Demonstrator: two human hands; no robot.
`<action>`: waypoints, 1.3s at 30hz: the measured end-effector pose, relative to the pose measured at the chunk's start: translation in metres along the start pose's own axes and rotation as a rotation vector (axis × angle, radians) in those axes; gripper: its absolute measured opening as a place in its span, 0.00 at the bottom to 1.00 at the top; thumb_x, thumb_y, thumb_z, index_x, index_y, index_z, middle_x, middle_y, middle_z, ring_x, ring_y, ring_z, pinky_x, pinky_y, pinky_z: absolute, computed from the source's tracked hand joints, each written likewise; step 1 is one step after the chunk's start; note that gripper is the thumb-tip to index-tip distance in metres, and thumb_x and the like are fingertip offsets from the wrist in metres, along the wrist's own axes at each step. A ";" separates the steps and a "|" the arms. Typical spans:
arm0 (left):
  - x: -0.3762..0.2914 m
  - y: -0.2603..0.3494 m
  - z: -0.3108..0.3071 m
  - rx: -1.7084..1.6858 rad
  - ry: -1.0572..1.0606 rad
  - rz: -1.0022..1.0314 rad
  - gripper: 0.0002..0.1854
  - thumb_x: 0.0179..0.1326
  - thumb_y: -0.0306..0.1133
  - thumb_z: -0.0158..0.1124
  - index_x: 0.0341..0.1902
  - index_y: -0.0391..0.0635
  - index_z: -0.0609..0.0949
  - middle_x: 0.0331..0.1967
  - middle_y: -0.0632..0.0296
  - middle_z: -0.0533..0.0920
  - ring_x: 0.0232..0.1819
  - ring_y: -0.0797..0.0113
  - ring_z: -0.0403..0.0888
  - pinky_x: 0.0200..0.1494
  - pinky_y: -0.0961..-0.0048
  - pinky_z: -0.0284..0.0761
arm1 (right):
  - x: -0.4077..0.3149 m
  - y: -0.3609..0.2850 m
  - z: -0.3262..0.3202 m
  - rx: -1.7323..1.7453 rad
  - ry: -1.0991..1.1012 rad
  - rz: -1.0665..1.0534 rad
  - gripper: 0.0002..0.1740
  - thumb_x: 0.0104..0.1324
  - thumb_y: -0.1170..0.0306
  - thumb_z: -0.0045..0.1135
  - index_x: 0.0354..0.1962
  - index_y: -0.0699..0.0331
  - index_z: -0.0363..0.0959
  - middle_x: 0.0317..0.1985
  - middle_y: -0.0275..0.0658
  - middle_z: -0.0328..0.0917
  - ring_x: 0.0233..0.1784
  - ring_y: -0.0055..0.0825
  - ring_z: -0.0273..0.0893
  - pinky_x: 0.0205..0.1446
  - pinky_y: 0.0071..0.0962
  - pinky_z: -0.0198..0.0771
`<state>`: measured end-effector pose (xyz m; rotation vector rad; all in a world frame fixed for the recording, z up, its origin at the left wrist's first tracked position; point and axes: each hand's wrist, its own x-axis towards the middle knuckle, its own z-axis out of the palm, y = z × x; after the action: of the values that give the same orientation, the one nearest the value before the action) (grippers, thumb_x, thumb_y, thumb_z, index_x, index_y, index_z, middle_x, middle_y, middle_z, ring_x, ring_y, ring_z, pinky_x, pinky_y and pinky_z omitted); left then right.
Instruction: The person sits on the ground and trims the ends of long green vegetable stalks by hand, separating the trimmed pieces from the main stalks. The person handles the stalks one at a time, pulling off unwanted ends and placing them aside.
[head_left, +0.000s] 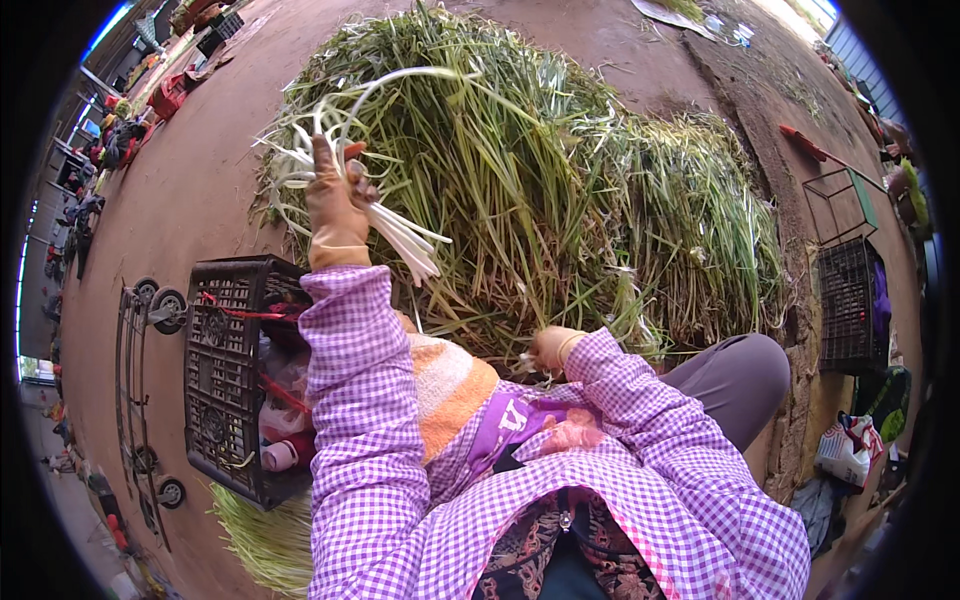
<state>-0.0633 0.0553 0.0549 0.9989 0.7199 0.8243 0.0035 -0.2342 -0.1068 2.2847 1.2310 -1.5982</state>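
Note:
Raised over the left part of the heap, my left hand (335, 202) grips a bundle of slim white stalks (405, 236). Their cut-looking ends point towards my lap, and the other ends curl loosely past the fingers. What looks like a thin tan glove covers this hand. My right hand (553, 347) is low at the near edge of the heap, in front of my lap. Its fingers are curled beside a small pale scrap (529, 361), and whether they hold it is unclear. Before me lies a big heap of long green leafy stalks (510, 172), some yellowed.
At my left stands a black plastic crate (225, 375) with bags and a pink cylindrical item; a metal hand cart (135, 405) lies beyond. Pale green stalks (270, 540) lie behind the crate. To the right are another crate (849, 304), a metal-framed stool (840, 199) and a bag (847, 450).

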 end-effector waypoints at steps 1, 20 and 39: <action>0.006 0.005 -0.010 -0.082 -0.090 0.019 0.35 0.58 0.65 0.60 0.45 0.39 0.81 0.17 0.73 0.71 0.16 0.85 0.64 0.20 0.83 0.65 | 0.003 0.001 -0.005 0.131 0.058 -0.029 0.21 0.65 0.69 0.60 0.56 0.59 0.75 0.48 0.43 0.82 0.42 0.33 0.82 0.49 0.30 0.77; -0.005 -0.046 0.021 0.234 -0.414 -0.225 0.12 0.69 0.33 0.57 0.48 0.37 0.82 0.32 0.58 0.85 0.19 0.81 0.73 0.23 0.83 0.72 | 0.023 0.007 -0.076 1.044 0.560 -0.247 0.11 0.70 0.71 0.54 0.46 0.66 0.78 0.33 0.32 0.81 0.30 0.17 0.76 0.33 0.20 0.76; -0.036 -0.098 0.043 0.458 -0.336 -0.351 0.08 0.56 0.26 0.71 0.32 0.32 0.84 0.24 0.57 0.84 0.14 0.75 0.74 0.16 0.79 0.69 | 0.008 -0.012 -0.085 1.382 0.441 -0.602 0.16 0.70 0.61 0.56 0.38 0.67 0.81 0.30 0.40 0.86 0.16 0.14 0.72 0.18 0.15 0.63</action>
<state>-0.0213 -0.0235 -0.0136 1.3322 0.7773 0.1745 0.0605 -0.1793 -0.0712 3.3446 1.0381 -2.9351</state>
